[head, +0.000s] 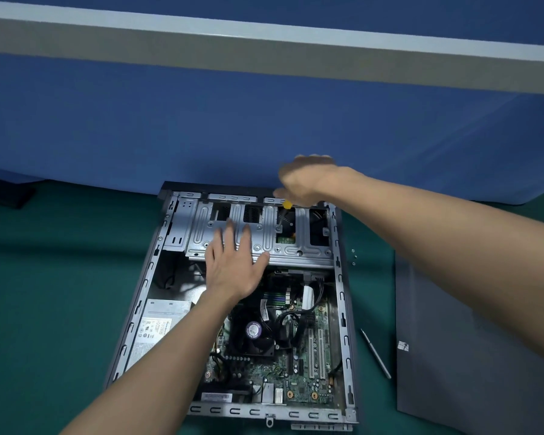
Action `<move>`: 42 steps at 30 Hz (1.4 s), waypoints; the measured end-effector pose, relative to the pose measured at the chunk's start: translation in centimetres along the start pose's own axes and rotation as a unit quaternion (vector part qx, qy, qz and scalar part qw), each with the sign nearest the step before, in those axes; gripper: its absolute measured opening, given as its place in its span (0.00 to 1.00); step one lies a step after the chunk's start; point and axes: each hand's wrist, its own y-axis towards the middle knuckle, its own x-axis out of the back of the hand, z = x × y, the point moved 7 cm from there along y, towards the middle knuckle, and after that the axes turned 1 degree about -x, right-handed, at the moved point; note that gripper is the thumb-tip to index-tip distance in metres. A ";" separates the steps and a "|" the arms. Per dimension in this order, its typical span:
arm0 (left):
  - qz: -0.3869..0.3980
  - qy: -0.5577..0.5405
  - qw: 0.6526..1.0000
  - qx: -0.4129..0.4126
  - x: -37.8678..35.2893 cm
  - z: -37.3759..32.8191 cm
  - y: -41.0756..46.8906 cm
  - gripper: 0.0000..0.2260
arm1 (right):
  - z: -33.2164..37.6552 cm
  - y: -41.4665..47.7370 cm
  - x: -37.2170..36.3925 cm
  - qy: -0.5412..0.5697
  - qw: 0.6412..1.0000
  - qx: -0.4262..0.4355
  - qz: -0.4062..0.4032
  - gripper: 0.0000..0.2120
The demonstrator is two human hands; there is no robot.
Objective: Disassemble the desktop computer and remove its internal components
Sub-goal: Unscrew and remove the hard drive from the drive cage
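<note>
So the open grey metal desktop computer case (343, 324) is lying flat on the green table mat (60, 293), centre to lower middle of the frame. The left hand (233, 265) rests on the silver stamped-metal drive cage (299, 243) at the upper end of the case, fingers straight and spread. The right hand (308, 180) is up at the top edge, pretty blurred, fingers curled around what looks like a yellow-handled tool (287, 204). Below the cage you can see the black CPU fan with a purple sticker (253, 329) and the green motherboard (302, 381). The silver power supply box (157, 324) sits lower left inside. At right, the dark grey side panel (468, 356) lies beside a slim silver rod-like tool (376, 353), with a few tiny screws (354, 257) near the case.
</note>
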 end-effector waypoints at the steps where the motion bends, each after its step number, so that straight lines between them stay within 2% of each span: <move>1: -0.048 -0.013 0.999 -0.008 0.7 -0.5 0.3 0.29 | -0.1 0.0 0.1 0.008 1.000 0.003 -0.006 0.18; 3: -0.108 -0.049 0.992 -0.031 1.8 -1.6 0.9 0.24 | 0.2 -0.1 0.2 0.033 0.999 0.016 -0.010 0.12; 5: -0.116 -0.074 0.989 -0.061 2.4 -2.8 1.9 0.17 | 0.5 -0.2 0.1 0.071 0.997 0.042 -0.006 0.04; 8: -0.115 -0.091 0.985 -0.091 2.5 -3.9 3.2 0.07 | 0.9 -0.3 0.1 0.101 0.991 0.093 -0.003 0.06; 12: -0.140 -0.110 0.983 -0.052 2.4 -3.8 3.6 0.09 | 1.1 -0.7 -0.2 0.090 0.987 0.135 0.019 0.12; 14: -0.157 -0.114 0.980 -0.049 2.3 -3.9 3.5 0.08 | 0.8 -0.7 -0.8 0.064 0.990 0.118 0.035 0.06; 15: -0.164 -0.115 0.979 -0.049 2.3 -3.9 3.5 0.08 | 0.3 -0.6 -0.9 0.050 0.994 0.095 0.034 0.07; 17: -0.168 -0.121 0.978 -0.034 2.2 -3.7 3.7 0.08 | -0.3 -0.5 -0.7 0.020 0.998 0.053 0.026 0.19; 18: -0.165 -0.129 0.978 -0.021 2.1 -3.6 3.7 0.09 | -0.3 -0.4 -0.6 0.014 0.999 0.048 0.017 0.21; 19: -0.163 -0.139 0.977 -0.010 2.0 -3.4 3.8 0.09 | -0.3 -0.4 -0.5 0.012 0.999 0.050 0.007 0.20; 22: -0.162 -0.169 0.972 0.004 1.7 -3.2 3.9 0.08 | 0.5 -0.7 -0.2 0.032 0.996 0.084 -0.009 0.04; 23: -0.162 -0.175 0.971 0.006 1.7 -3.2 3.9 0.08 | 0.7 -0.9 0.0 0.040 0.994 0.101 -0.014 0.03; 27: -0.165 -0.198 0.966 0.021 1.9 -3.0 3.9 0.07 | 0.7 -1.5 0.3 0.050 0.990 0.129 -0.018 0.09; 30: -0.165 -0.183 0.969 0.028 2.1 -3.4 3.9 0.06 | -0.5 -1.8 0.3 0.067 0.991 0.113 -0.030 0.07; 33: -0.167 -0.150 0.974 0.020 2.5 -3.9 4.0 0.05 | -3.3 -2.3 0.4 0.156 0.985 0.050 -0.051 0.03; 35: -0.175 -0.108 0.979 0.008 2.6 -4.5 4.0 0.04 | -5.9 -2.7 -0.2 0.247 0.966 -0.014 -0.078 0.03; 37: -0.183 -0.066 0.981 0.002 2.6 -5.0 3.9 0.04 | -7.9 -3.5 -1.6 0.342 0.925 -0.085 -0.141 0.03; 41: -0.183 0.024 0.982 -0.037 2.4 -5.8 3.9 0.05 | -8.7 -6.6 -7.5 0.525 0.767 -0.249 -0.272 0.08; 42: -0.181 0.050 0.981 -0.049 2.3 -5.9 3.9 0.06 | -7.9 -7.3 -8.9 0.534 0.749 -0.264 -0.288 0.09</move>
